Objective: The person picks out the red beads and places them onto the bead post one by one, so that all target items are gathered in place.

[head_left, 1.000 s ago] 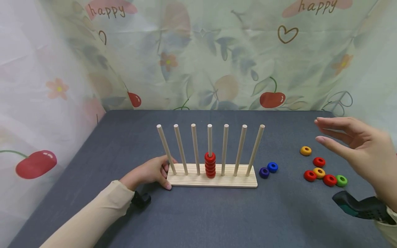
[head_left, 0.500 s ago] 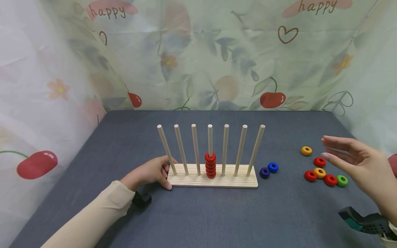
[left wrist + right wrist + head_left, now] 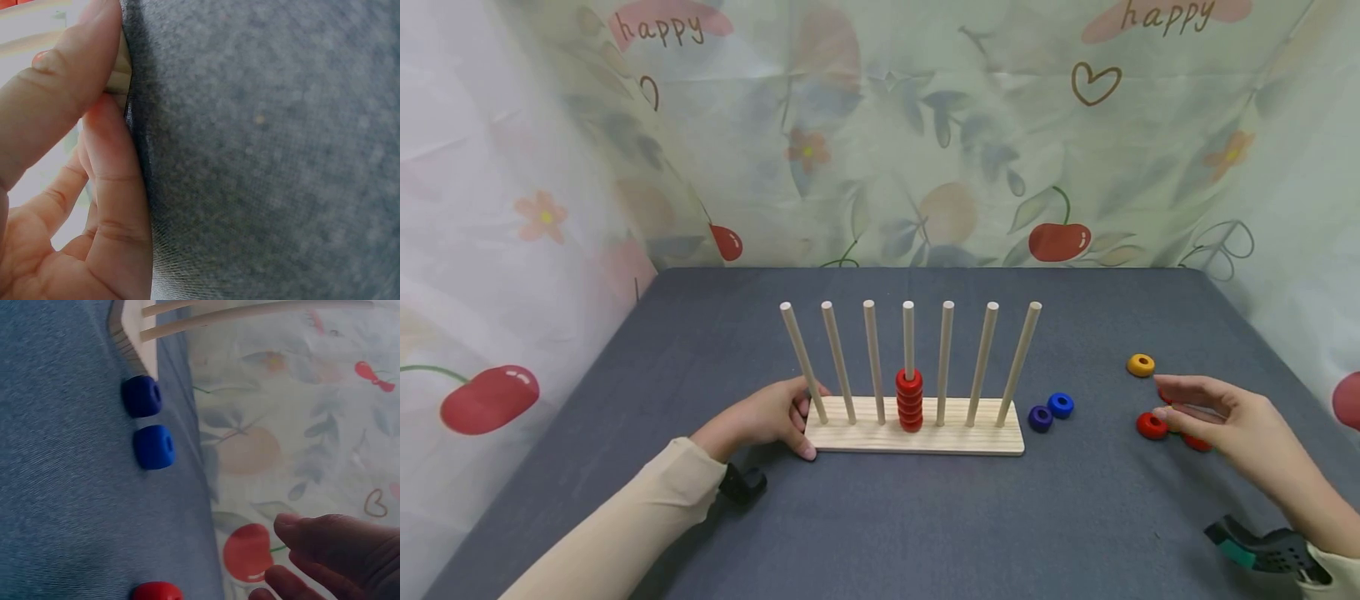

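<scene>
A wooden peg stand (image 3: 850,438) with a row of upright pegs stands mid-table. Red beads (image 3: 910,403) are stacked on its middle peg. My left hand (image 3: 760,417) grips the stand's left end, thumb in front; in the left wrist view the base edge (image 3: 119,82) shows between thumb and finger. Over the loose beads at right hovers my right hand (image 3: 1243,425), thumb and fingers apart in the right wrist view. A red bead (image 3: 1147,431) lies just left of its fingertips. Another red bead (image 3: 1198,444) is partly covered. The hand hides other beads.
Beside the stand's right end lie a dark blue bead (image 3: 1037,426) and a blue bead (image 3: 1060,412). An orange bead (image 3: 1140,373) sits behind the right hand. Patterned cloth (image 3: 887,167) hangs behind and along both sides of the grey table (image 3: 887,525).
My right hand has come down from above onto the right-hand bead group, now covering the green bead and most of an orange one. The left hand and stand stay put.
</scene>
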A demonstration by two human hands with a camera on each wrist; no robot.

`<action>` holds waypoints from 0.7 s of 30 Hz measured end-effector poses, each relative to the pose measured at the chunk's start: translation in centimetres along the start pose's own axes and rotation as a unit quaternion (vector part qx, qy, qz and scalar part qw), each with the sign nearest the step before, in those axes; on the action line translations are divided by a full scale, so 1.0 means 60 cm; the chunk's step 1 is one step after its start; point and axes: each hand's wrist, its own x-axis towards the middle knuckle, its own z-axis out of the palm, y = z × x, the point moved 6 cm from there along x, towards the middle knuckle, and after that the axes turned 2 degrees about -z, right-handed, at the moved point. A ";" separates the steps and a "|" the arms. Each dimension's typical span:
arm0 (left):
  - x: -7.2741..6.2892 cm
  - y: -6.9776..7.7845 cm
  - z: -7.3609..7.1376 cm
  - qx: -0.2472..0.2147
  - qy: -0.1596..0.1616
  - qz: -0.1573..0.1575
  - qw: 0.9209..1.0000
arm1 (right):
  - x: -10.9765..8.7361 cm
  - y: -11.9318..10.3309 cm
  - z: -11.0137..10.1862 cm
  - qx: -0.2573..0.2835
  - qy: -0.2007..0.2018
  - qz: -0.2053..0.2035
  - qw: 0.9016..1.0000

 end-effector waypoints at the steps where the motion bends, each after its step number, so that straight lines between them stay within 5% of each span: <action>1: 0.000 -0.001 0.000 0.000 0.001 -0.003 1.000 | 0.002 0.004 0.004 -0.008 -0.010 0.003 1.000; 8: 0.000 0.000 0.001 0.000 0.003 -0.006 1.000 | 0.012 0.023 0.022 -0.040 -0.058 0.022 0.997; 21: 0.001 -0.001 0.002 -0.003 0.003 -0.011 1.000 | 0.016 0.026 0.029 -0.058 -0.074 0.021 0.995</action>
